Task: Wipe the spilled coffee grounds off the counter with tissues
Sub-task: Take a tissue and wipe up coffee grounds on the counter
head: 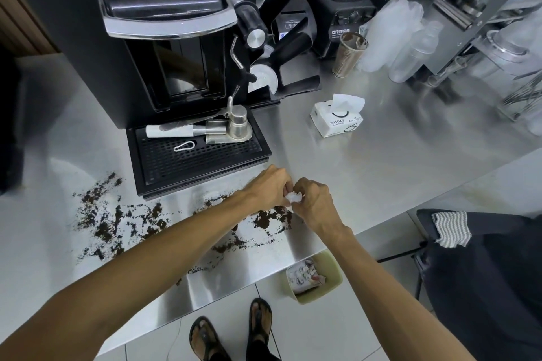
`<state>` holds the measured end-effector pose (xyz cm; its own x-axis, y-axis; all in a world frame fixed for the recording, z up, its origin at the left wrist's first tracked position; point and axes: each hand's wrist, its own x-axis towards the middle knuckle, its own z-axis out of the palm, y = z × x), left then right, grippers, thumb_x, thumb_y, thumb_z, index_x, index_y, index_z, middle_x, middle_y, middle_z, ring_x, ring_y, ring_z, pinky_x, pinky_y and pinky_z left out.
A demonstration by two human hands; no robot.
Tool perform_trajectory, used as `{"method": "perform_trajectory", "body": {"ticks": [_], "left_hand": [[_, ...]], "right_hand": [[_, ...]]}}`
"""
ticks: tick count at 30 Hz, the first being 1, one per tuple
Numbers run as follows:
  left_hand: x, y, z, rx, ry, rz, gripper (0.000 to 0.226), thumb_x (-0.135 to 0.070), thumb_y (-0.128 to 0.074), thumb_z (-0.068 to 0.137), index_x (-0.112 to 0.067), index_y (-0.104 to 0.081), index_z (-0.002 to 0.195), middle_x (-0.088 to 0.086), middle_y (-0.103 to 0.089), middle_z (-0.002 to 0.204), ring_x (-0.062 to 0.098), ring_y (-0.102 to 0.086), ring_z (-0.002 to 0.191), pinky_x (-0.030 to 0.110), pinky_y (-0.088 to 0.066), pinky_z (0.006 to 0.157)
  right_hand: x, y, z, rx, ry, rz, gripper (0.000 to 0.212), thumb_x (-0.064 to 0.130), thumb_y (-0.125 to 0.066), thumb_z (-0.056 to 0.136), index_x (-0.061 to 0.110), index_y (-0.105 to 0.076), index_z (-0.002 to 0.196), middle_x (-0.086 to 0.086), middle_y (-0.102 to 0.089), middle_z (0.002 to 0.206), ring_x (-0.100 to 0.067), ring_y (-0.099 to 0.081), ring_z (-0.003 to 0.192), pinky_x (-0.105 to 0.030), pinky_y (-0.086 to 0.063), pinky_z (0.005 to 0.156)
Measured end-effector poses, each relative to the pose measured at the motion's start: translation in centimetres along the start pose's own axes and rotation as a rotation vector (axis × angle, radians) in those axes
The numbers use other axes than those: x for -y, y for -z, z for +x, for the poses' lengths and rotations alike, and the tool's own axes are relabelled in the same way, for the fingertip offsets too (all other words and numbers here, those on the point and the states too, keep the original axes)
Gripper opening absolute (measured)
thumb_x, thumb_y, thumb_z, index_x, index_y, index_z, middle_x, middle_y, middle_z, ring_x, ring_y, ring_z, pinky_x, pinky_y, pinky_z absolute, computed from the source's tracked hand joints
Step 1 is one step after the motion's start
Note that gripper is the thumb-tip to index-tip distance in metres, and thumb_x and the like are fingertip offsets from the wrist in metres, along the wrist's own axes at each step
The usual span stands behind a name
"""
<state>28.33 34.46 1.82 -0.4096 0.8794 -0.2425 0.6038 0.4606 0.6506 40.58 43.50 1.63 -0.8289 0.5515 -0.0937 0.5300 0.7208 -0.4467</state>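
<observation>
Dark coffee grounds point(123, 220) lie scattered over the steel counter point(381, 161) in front of the espresso machine, with another patch point(265, 218) just below my hands. My left hand point(265, 184) and my right hand point(315, 199) meet above that patch, and both pinch one small crumpled white tissue point(293, 197) between their fingertips. A white tissue pack point(337, 119) with a sheet sticking out stands further back on the counter to the right.
A black espresso machine point(164, 38) with drip tray point(199, 155) and portafilter stands at the back left. A blender, metal cup point(350, 54) and plastic cups crowd the back right. A small green bin point(315, 277) holding used tissues sits on the floor below the counter edge.
</observation>
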Motion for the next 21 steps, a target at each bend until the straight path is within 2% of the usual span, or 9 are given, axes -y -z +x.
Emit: {"method": "perform_trajectory", "body": {"ticks": [3, 7, 15, 17, 19, 21], "left_hand": [[0.1, -0.2, 0.1, -0.019, 0.000, -0.002, 0.024, -0.019, -0.087, 0.069, -0.013, -0.075, 0.089, 0.000, -0.070, 0.077, 0.017, -0.068, 0.071, 0.038, -0.060, 0.066], [0.1, -0.4, 0.0, -0.041, 0.000, -0.002, 0.021, -0.021, -0.086, 0.070, -0.014, -0.076, 0.088, 0.000, -0.069, 0.075, 0.017, -0.068, 0.068, 0.038, -0.059, 0.064], [0.5, -0.9, -0.2, -0.083, -0.005, -0.028, 0.014, -0.026, -0.084, 0.073, -0.020, -0.074, 0.081, -0.002, -0.066, 0.072, 0.014, -0.065, 0.068, 0.038, -0.059, 0.062], [0.6, -1.0, -0.5, -0.099, -0.004, -0.062, 0.025, -0.017, -0.083, 0.073, -0.023, -0.062, 0.084, -0.005, -0.065, 0.071, 0.013, -0.064, 0.068, 0.040, -0.058, 0.061], [0.5, -1.0, -0.8, -0.114, -0.006, -0.090, 0.044, -0.009, -0.081, 0.073, -0.028, -0.044, 0.087, -0.006, -0.064, 0.071, 0.015, -0.064, 0.066, 0.043, -0.057, 0.060], [0.4, -1.0, -1.1, -0.123, -0.007, -0.085, 0.051, -0.007, -0.079, 0.074, -0.031, -0.035, 0.085, -0.005, -0.064, 0.071, 0.016, -0.064, 0.065, 0.043, -0.057, 0.060]], "right_hand": [[-0.1, 0.0, -0.1, 0.004, 0.003, -0.001, 0.018, 0.004, -0.073, 0.074, 0.005, -0.067, 0.091, -0.011, -0.066, 0.081, -0.027, -0.061, 0.067, -0.033, -0.049, 0.058], [-0.4, -0.1, -0.1, 0.036, 0.032, -0.015, 0.015, 0.013, -0.077, 0.072, 0.008, -0.069, 0.084, -0.005, -0.060, 0.076, -0.022, -0.055, 0.061, -0.023, -0.037, 0.055], [-0.1, 0.0, -0.1, 0.034, 0.022, -0.022, 0.018, 0.016, -0.080, 0.074, 0.007, -0.071, 0.087, -0.009, -0.062, 0.086, -0.021, -0.052, 0.064, -0.017, -0.030, 0.055], [0.0, 0.1, 0.0, 0.052, 0.030, -0.046, 0.018, 0.014, -0.078, 0.074, 0.007, -0.071, 0.089, -0.008, -0.062, 0.088, -0.022, -0.054, 0.065, -0.013, -0.025, 0.051], [0.2, 0.1, 0.0, 0.070, 0.037, -0.064, 0.018, 0.014, -0.078, 0.073, 0.008, -0.070, 0.088, -0.005, -0.059, 0.085, -0.023, -0.057, 0.067, -0.014, -0.025, 0.050], [0.3, 0.1, 0.0, 0.079, 0.046, -0.083, 0.015, 0.014, -0.076, 0.073, 0.008, -0.068, 0.084, -0.003, -0.054, 0.080, -0.023, -0.056, 0.065, -0.015, -0.025, 0.048]]}}
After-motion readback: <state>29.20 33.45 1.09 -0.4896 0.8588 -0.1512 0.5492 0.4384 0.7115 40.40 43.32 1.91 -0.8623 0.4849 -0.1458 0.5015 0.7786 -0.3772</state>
